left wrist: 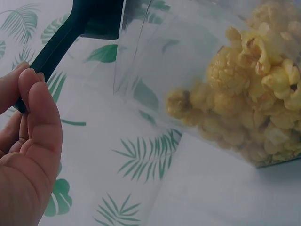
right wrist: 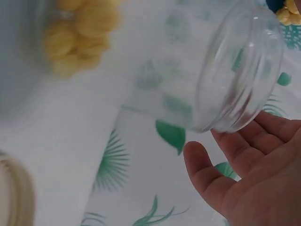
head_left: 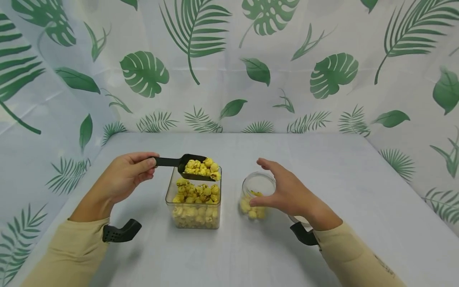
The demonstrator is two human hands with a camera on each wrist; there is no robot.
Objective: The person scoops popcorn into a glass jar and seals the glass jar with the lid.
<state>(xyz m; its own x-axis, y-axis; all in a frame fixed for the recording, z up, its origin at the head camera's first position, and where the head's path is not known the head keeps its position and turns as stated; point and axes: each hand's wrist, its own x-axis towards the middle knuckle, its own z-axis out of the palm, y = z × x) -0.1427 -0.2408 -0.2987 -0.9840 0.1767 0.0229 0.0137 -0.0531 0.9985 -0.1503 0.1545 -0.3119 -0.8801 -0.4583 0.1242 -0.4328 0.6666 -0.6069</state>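
One loaded black scoop (head_left: 195, 167), pinched by its handle in the left hand (head_left: 125, 177), long axis level, over the square popcorn tub (head_left: 193, 201). Round jar (head_left: 257, 195) just rightward, beside the right hand (head_left: 287, 193), fingers spread, gripping nothing.

Beige sleeves (head_left: 68, 247), black wrist mounts (head_left: 120, 232)

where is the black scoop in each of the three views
Head: the black scoop is left of centre, heaped with popcorn above the square container, its handle gripped by the left hand.
Left wrist: only its handle shows, top left, running down into the fingers.
Right wrist: a dark corner at the top right edge may be it; too little shows to tell.
Shared landmark: the yellow popcorn.
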